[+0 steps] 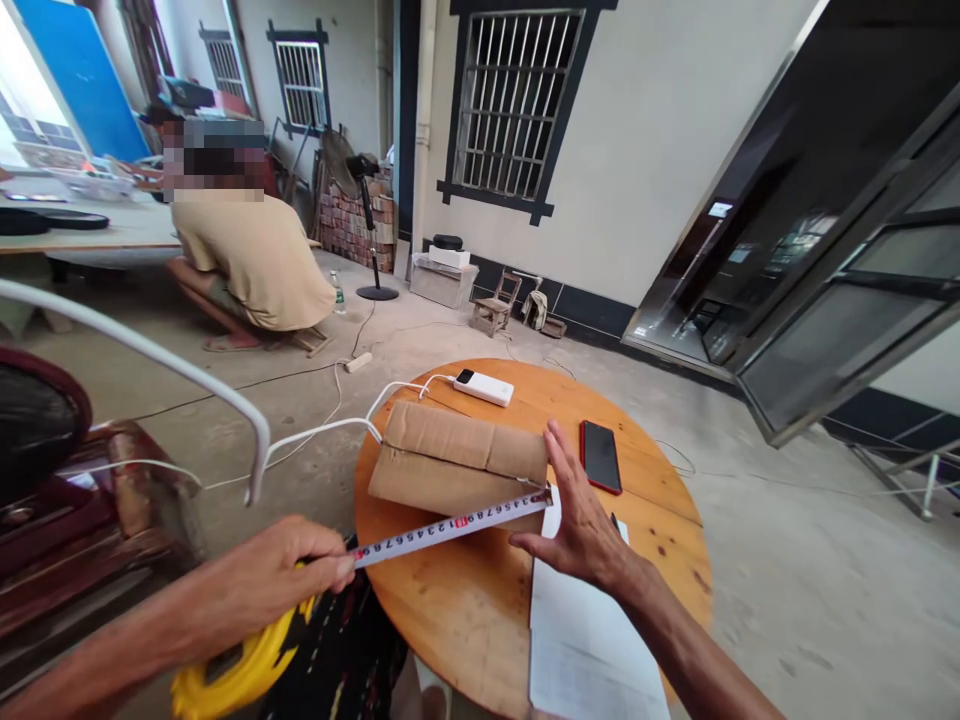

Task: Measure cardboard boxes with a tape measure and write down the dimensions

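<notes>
My left hand (304, 565) pinches the white blade of a tape measure (435, 530), and its yellow case (244, 665) hangs below that hand. The blade runs rightward along the near side of a brown cardboard box (450, 475), its metal end tip at the box's right corner. At that right end my right hand (585, 520) has its thumb and fingers spread, the fingertips by the box's edge; whether they touch it I cannot tell. The box lies on a round wooden table (480, 630).
On the table are a white power bank (484, 388) with cables, a red-edged phone (601, 456) and white paper (585, 640). A person (247, 250) squats at the far left near a fan (367, 210). A small wooden chair (495, 303) stands by the wall, and a door (855, 320) is open at right.
</notes>
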Action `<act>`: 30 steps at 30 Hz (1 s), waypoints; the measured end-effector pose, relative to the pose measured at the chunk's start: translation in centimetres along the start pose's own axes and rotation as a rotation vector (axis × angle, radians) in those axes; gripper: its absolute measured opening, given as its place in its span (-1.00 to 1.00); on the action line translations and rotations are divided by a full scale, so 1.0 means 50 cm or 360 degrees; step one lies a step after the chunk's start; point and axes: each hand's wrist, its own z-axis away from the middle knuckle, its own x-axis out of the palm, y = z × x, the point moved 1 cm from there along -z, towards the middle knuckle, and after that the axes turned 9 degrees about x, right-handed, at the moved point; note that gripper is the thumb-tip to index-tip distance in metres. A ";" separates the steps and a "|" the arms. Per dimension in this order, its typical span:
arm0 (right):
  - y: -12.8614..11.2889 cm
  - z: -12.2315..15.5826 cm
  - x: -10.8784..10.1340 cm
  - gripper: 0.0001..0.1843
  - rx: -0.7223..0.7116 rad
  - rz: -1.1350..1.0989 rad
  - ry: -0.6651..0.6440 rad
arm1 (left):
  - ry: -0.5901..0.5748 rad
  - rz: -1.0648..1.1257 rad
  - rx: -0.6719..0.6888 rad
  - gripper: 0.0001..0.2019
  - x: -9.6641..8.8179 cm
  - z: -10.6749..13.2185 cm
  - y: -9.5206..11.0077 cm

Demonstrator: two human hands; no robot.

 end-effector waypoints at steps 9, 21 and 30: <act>-0.005 0.013 0.008 0.18 0.0019 0.0021 -0.0014 | -0.0072 -0.0397 0.0151 -0.64 -0.080 -0.063 0.072; 0.000 0.006 0.006 0.12 0.0010 0.0085 -0.0029 | -0.0135 -0.0417 0.0181 -0.70 -0.163 -0.116 0.089; 0.002 0.005 0.005 0.08 0.0017 0.0121 -0.0027 | -0.0146 -0.0257 0.0169 -0.75 -0.165 -0.137 0.073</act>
